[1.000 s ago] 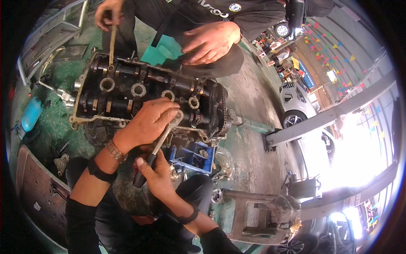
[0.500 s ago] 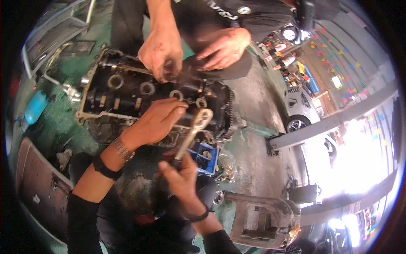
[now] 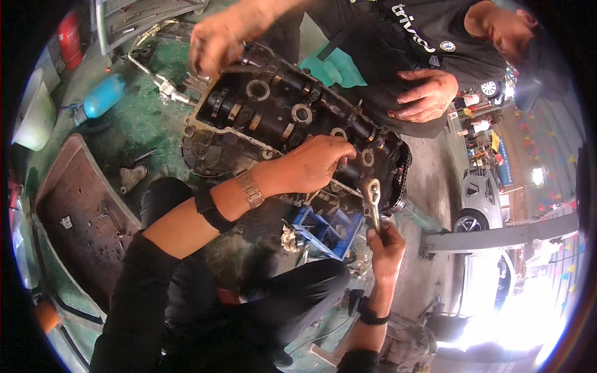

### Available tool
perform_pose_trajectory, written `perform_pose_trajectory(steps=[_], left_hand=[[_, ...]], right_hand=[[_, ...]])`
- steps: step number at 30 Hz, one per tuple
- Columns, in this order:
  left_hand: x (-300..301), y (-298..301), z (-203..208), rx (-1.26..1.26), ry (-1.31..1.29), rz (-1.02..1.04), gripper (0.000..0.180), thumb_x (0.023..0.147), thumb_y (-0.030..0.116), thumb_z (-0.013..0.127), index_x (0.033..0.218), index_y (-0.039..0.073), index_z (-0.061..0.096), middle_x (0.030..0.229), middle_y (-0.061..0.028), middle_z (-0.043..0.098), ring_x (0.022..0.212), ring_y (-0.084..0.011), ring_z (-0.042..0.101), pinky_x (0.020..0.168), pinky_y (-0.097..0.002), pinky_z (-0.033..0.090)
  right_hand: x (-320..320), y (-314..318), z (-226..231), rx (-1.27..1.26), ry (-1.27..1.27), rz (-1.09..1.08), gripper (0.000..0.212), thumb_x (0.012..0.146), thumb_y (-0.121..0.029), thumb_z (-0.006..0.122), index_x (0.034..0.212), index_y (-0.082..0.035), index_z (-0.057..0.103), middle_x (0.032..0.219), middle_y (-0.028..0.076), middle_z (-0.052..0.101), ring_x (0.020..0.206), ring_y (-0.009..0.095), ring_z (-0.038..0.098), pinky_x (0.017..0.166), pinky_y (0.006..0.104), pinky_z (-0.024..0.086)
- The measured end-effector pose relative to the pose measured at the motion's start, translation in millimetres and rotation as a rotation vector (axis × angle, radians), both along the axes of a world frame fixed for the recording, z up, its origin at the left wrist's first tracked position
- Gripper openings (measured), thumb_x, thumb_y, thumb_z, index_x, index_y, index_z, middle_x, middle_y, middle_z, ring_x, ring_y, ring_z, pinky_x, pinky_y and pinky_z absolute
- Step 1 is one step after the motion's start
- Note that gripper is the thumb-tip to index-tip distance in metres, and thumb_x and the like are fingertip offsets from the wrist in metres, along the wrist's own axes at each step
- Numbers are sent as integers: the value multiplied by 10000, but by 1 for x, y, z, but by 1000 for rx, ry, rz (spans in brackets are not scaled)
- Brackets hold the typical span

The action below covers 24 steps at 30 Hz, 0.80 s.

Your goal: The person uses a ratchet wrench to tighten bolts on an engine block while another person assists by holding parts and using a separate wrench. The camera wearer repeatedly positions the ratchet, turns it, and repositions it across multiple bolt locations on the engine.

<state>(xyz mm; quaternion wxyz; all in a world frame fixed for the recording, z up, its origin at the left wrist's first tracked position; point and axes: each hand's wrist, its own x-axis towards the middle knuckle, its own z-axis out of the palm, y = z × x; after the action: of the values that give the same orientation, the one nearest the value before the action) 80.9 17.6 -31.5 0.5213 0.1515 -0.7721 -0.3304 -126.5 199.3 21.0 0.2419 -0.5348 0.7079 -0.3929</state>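
A dark, oily engine cylinder head (image 3: 266, 119) with round openings along it lies in front of me. My left hand (image 3: 317, 163) rests over its near edge, fingers curled and closed; whatever they may hold is hidden. In my right hand (image 3: 387, 247), a shiny ratchet wrench (image 3: 374, 198) is gripped by its handle. The ratchet's head points away from me, at the right end of the cylinder head. Across from me, a co-worker's hand (image 3: 214, 45), blurred, is above the far left corner. The co-worker's other hand (image 3: 426, 96) hangs near their knee, fingers spread.
Below the engine sits a blue divided bin (image 3: 328, 231). At left lies a brown tray (image 3: 78, 186) with a few metal bits, beyond it a blue bottle (image 3: 102, 96) and a pale bucket (image 3: 38, 115). A metal pipe (image 3: 149, 71) lies past the engine's left end.
The view has swung left, so the engine appears farther right and more slanted. The co-worker's hand moved from the middle of the engine to its left corner. My left hand's fingers have curled.
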Motion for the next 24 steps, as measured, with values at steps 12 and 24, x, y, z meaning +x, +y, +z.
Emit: perform_pose_trajectory(steps=[12, 24], left_hand=[[-3, -1, -4, -18, 10, 41, 290, 773, -59, 535, 1052, -19, 600, 968, -228, 633, 919, -442, 607, 788, -470, 493], [4, 4, 8, 40, -47, -10, 247, 823, -22, 589, 1069, -29, 608, 1005, -223, 630, 978, -396, 621, 864, -438, 497]], right_hand=[[-20, -32, 5, 14, -44, 97, 149, 876, 0, 691, 1010, 30, 633, 839, -6, 630, 777, 79, 560, 698, 233, 461], [-23, -53, 10, 124, 152, 145, 235, 858, -94, 742, 1054, 26, 692, 810, 70, 689, 687, 101, 574, 610, 262, 472]])
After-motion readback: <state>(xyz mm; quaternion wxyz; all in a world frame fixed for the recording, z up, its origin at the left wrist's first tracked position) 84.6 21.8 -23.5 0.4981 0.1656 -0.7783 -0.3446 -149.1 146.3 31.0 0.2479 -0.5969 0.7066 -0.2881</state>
